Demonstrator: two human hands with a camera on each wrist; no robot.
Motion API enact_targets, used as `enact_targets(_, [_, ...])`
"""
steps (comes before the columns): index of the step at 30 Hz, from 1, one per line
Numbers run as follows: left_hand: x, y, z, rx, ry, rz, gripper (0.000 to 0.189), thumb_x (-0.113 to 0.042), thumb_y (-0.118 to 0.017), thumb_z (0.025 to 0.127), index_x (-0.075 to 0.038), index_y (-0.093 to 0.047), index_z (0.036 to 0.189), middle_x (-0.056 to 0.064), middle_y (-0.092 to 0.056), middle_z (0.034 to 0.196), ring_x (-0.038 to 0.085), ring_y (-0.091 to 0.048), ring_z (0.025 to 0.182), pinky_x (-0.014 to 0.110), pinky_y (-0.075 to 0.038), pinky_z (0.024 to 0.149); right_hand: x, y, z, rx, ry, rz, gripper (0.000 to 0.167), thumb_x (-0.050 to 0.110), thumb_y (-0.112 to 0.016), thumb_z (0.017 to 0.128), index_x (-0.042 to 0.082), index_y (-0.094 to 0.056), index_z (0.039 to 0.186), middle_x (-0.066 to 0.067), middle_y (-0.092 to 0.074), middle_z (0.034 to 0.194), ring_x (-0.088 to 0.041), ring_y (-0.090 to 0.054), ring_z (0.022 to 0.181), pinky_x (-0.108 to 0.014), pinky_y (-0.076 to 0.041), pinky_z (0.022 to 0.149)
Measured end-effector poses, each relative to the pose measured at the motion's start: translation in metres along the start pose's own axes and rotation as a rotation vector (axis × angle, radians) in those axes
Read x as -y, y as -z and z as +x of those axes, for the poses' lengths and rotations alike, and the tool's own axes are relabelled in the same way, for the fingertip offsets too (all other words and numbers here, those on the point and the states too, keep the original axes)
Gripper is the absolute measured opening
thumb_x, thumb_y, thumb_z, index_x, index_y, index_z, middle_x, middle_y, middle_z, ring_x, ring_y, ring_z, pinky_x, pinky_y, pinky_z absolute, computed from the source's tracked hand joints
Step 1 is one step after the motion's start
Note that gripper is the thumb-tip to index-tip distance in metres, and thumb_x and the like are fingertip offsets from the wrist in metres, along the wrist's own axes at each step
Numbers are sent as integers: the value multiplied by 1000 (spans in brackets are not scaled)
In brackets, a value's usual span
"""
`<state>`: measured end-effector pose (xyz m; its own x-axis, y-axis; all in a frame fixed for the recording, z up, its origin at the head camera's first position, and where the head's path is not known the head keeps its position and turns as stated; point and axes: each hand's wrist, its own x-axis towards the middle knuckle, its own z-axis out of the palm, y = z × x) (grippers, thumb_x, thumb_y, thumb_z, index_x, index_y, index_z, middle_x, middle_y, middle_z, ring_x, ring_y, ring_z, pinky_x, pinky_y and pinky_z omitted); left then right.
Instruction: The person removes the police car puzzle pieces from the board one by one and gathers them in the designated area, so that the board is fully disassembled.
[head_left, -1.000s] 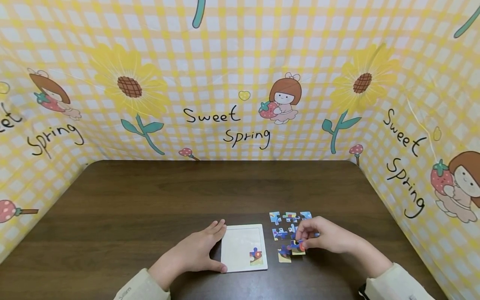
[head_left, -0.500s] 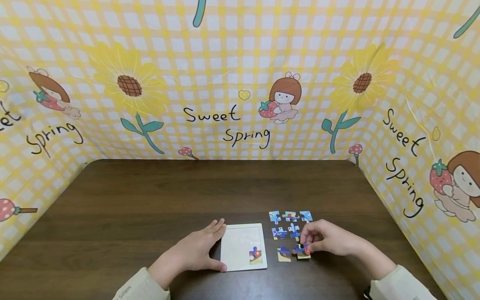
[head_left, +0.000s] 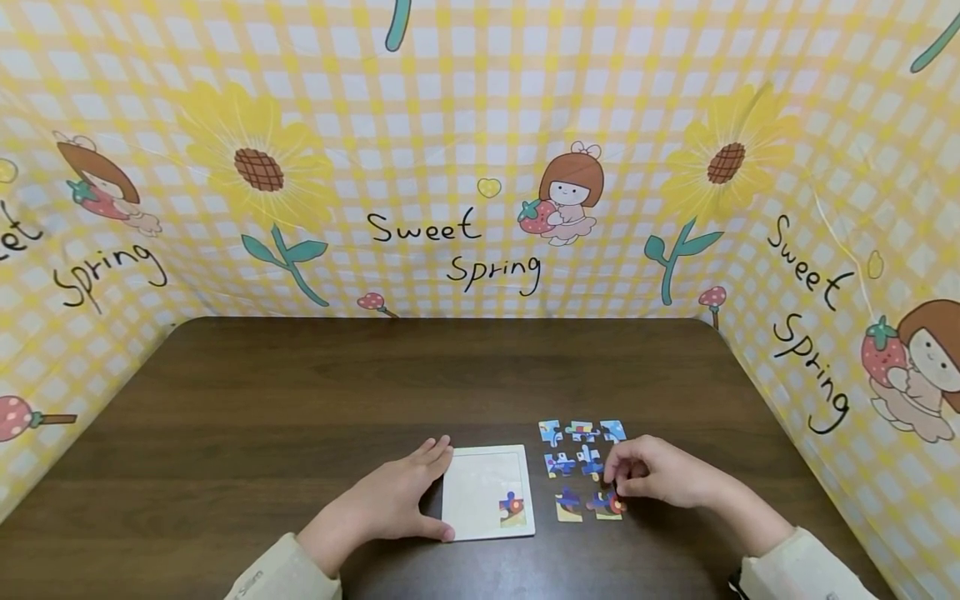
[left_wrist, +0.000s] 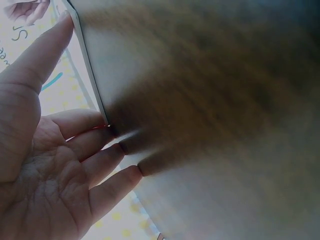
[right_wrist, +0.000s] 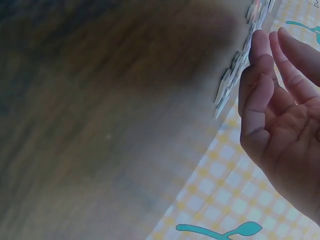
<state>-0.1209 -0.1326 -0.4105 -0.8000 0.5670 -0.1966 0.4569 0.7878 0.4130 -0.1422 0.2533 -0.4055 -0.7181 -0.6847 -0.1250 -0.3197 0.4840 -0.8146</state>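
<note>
My left hand (head_left: 393,504) rests at the left side of a pale square puzzle board (head_left: 472,492), thumb by its near corner and straight fingers by its far corner. In the left wrist view, thumb and fingertips meet the board's edge (left_wrist: 91,70). One puzzle piece (head_left: 513,511), blue, red and yellow, sits in the board's near right corner. My right hand (head_left: 660,475), loosely curled and holding nothing, hovers just beyond a similar puzzle piece (head_left: 606,507) on the table. In the right wrist view, thumb and index finger are apart.
Several loose puzzle pieces (head_left: 559,464) lie in rough rows right of the board on the dark wooden table (head_left: 337,375). A yellow checked cloth (head_left: 420,150) with flowers and cartoon figures walls the table's back and sides.
My right hand slid a puzzle piece slightly right, away from its neighbour, and let go of it. The left hand and the board stay put.
</note>
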Motion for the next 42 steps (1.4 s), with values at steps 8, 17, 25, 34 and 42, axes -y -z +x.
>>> enact_targets(8, [1, 0, -1, 3, 2, -5, 105, -52, -82, 75, 5, -36, 150, 19, -29, 162, 35, -29, 150, 54, -37, 113, 9, -5, 16, 7, 22, -60, 5, 4, -67, 92, 3, -69, 96, 0, -67, 81, -1, -56, 72, -21, -51, 66])
enact_targets(17, [0, 0, -2, 1, 4, -8, 106, -52, -82, 74, 4, -36, 151, 19, -29, 162, 35, -29, 150, 55, -38, 112, 29, -16, 47, 44, 49, -111, 6, 2, -68, 90, 2, -71, 96, 3, -66, 80, 0, -55, 72, -20, -52, 67])
enact_targets(25, [0, 0, -1, -1, -1, 6, 105, -52, -82, 75, 5, -36, 150, 19, -30, 162, 35, -30, 150, 54, -38, 112, 41, -29, 72, 85, 64, -133, 7, 3, -69, 90, 5, -73, 96, 4, -66, 79, 1, -54, 71, -19, -50, 67])
enact_targets(34, [1, 0, 1, 29, 21, -14, 106, -55, -80, 76, 3, -35, 152, 17, -28, 163, 34, -28, 151, 53, -36, 114, 53, -45, 89, 148, 95, -121, 7, 1, -68, 91, 3, -73, 95, 2, -65, 77, 1, -50, 66, -17, -46, 62])
enact_targets(42, [0, 1, 0, 17, 15, -17, 106, -55, -81, 75, 4, -35, 151, 18, -28, 162, 35, -28, 151, 53, -37, 114, 60, -53, 96, 151, 75, -201, 6, 0, -71, 88, 3, -74, 90, 4, -64, 75, 2, -49, 65, -16, -47, 61])
